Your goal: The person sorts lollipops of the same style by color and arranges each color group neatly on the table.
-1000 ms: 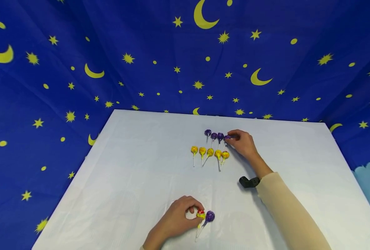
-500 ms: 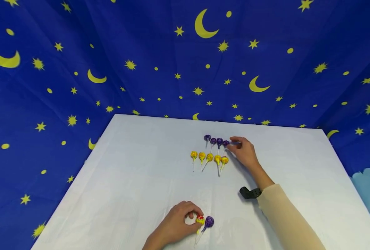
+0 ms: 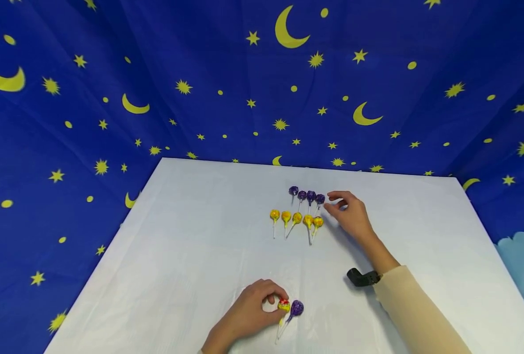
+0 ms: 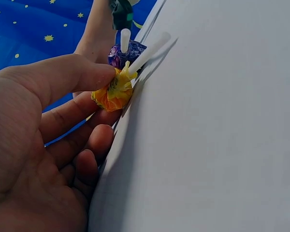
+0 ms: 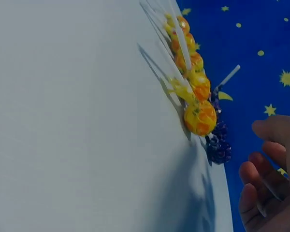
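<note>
My left hand [image 3: 256, 309] pinches the head of a yellow-and-red lollipop [image 3: 283, 305] between thumb and fingers, near the front of the table. Right beside it lies a purple lollipop [image 3: 297, 308], the two sticks close together. In the left wrist view the pinched yellow lollipop [image 4: 115, 92] shows its white stick. Farther back, my right hand [image 3: 350, 212] hovers with parted fingers just right of the last purple lollipop [image 3: 320, 199], holding nothing. A gap separates the right hand [image 5: 273, 174] from the purple heads [image 5: 219, 150] in the right wrist view.
A row of several purple lollipops [image 3: 302, 195] lies toward the back. In front of it runs a row of several yellow lollipops [image 3: 297, 218], sticks toward me. The white table [image 3: 191, 221] meets a blue star-and-moon cloth [image 3: 226, 64] at its back and sides.
My right hand has let go of the rightmost purple lollipop and drawn back a little to the right. The lollipop stays at the end of its row. My left hand keeps its grip.
</note>
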A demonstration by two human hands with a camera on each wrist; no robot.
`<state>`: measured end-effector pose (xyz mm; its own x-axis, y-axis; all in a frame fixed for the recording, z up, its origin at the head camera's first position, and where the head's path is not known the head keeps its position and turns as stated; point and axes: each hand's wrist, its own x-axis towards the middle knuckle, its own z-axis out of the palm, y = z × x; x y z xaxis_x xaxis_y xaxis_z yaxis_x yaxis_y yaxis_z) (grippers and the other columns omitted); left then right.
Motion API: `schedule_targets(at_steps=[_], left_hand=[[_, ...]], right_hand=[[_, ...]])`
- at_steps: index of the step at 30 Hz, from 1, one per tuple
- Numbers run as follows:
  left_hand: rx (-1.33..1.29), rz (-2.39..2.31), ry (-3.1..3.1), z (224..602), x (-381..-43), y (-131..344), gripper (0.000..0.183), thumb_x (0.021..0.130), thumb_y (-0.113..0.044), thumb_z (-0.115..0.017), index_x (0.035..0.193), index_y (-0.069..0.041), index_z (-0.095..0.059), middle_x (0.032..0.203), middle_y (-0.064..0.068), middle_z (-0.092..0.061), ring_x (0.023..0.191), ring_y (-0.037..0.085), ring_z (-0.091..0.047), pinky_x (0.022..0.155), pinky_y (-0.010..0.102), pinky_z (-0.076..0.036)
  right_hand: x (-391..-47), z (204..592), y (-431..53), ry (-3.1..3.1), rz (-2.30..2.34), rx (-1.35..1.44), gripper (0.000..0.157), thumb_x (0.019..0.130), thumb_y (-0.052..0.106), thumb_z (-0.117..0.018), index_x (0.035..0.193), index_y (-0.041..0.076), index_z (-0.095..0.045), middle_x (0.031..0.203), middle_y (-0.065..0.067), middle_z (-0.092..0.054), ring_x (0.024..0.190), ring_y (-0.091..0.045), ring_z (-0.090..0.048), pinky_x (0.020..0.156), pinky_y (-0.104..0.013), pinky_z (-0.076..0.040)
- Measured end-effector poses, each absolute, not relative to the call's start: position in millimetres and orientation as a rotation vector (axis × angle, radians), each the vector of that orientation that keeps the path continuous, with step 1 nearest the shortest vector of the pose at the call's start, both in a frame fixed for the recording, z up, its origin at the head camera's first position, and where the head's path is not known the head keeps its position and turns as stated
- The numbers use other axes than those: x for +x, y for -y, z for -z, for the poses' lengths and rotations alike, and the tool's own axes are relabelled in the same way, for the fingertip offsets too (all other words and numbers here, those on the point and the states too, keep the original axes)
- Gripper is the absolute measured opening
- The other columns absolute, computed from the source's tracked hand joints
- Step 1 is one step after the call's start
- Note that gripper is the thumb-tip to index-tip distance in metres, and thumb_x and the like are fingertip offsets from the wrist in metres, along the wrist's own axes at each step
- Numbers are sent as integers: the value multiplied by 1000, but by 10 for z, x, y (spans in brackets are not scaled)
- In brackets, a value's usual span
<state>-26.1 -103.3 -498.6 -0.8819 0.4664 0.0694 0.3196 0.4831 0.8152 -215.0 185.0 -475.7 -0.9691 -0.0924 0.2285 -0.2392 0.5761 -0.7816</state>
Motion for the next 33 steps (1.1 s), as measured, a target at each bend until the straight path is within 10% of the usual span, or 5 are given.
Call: schedule_targets(at_steps=[33], left_hand=[[712,-1368,-2558,4988,-271,1045,20,81,-24,-77,97,-28,-67,79,-13,-56,73,3,-49,67,19,-37]], right_hand=[[-1465,4844,-1717,2653,-1190,537,23,86,24,-74,104,10,-70,92,4,-65,69,-8,-55,60,-28,-46]])
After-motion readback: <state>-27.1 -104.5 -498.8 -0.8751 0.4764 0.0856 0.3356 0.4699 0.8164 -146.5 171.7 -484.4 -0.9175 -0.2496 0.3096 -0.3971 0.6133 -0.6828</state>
